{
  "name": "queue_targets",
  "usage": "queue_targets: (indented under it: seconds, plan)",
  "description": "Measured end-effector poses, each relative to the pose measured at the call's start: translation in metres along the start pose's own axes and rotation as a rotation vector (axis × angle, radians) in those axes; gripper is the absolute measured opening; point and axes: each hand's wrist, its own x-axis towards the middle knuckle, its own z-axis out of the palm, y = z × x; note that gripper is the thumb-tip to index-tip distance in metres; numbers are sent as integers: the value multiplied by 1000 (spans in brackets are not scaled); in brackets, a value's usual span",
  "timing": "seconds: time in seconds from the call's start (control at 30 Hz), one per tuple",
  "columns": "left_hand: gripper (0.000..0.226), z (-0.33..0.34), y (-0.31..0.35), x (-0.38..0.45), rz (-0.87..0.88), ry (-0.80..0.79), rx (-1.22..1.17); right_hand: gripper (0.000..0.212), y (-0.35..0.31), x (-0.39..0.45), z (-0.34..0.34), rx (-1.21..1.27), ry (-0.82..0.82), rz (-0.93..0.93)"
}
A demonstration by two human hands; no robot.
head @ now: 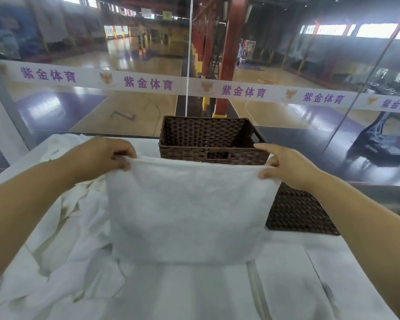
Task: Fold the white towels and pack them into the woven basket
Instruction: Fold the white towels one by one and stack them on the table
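White-covered table (298, 285): woven basket (208, 137), crumpled towels (62, 255).

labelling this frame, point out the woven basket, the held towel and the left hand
woven basket (208, 135), head view, inner back wall.
held towel (189, 209), head view, middle of the hanging cloth.
left hand (102, 155), head view, back of the hand.
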Motion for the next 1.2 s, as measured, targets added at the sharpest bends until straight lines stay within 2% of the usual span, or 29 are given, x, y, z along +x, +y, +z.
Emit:
queue_targets:
  seconds: [0.1,0.2,0.27,0.33,0.5,0.6,0.73,0.87,1.07,1.2]
  plan:
    - [31,-5,5,-7,-9,104,-72,14,2,2,-4,-13,138,-68]
    - [39,-1,9,-21,-4,94,-10,16,9,-4,-1,25,130,-73]
    - [41,9,8,-33,-5,15,46,10,15,-13,11,27,37,-58]
    - [31,26,7,-50,-47,-101,4,4,25,-23,31,29,-65,-39]
    - [27,90,-8,-99,-153,-466,-32,22,59,-51,108,-77,-422,-17]
    - [30,126,-15,-127,-200,-689,-74,23,74,-64,148,-155,-652,-36]
    - [23,151,-26,-141,-320,-819,-159,22,81,-67,172,-120,-809,19]
    - [16,162,-41,-121,-345,-803,-122,15,88,-47,182,-81,-791,87]
    - [7,195,-72,-66,-365,-596,-71,13,98,-7,202,-140,-590,237]
    - [2,224,-84,-37,-392,-574,-59,9,102,13,223,-194,-566,331]
